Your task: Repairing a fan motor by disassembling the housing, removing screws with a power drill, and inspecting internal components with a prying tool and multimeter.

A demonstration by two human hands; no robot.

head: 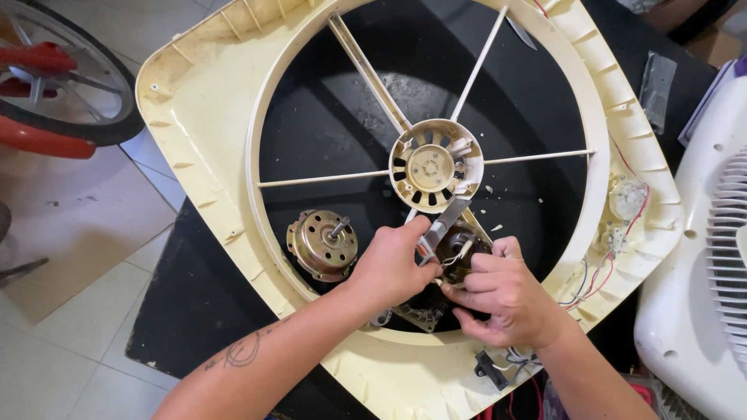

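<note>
One cream plastic fan frame [210,117] lies flat on a black worktop [194,311], its round opening crossed by five thin spokes that meet at one slotted hub [435,165]. Inside the opening, on the worktop, sit two motor parts: a brass-coloured motor [321,245] with its shaft pointing up, lying free to the left, and a darker part [461,253] between the two hands.

The left hand [389,268] is closed around a grey metal blade [445,222], whose tip rises toward the hub. The right hand [502,295] is curled, fingers pinching at the dark part; what exactly they grip is hidden behind the knuckles. Much of that part is covered by both hands.

Red and white wires [599,272] run along the frame's right rim to two small pale fittings. One white fan housing [700,257] is cut off at the right edge, and one black wheel [62,78] with red parts at the upper left.
</note>
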